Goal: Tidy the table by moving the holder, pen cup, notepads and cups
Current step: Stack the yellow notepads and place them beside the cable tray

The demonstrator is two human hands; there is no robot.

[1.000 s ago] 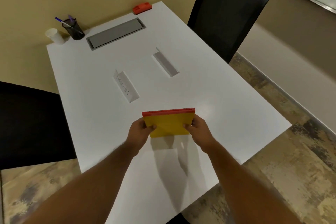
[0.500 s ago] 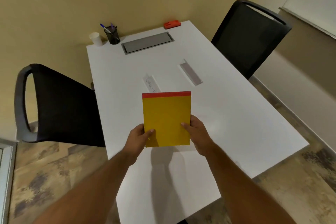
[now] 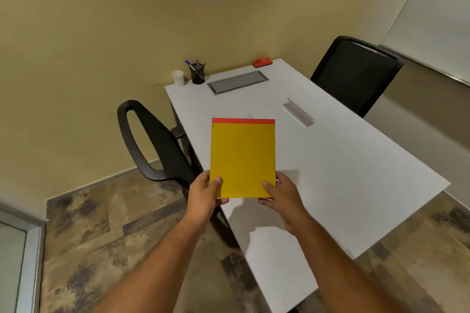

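**Notepad held upright by its bottom corners**

My left hand (image 3: 206, 192) and right hand (image 3: 279, 194) each pinch a lower corner of the yellow notepad (image 3: 243, 157), thumbs on the face, fingers behind. It stands upright in the air above the near part of the white table (image 3: 343, 173). I judge it light and fairly stiff, though it could flex; a grip along the side edges would steady it. Far off stand the pen cup (image 3: 197, 74) and paper cup (image 3: 178, 78).

Warm dim light, soft shadows on table (image 3: 343, 173), wide-angle edge bending, slight blur.
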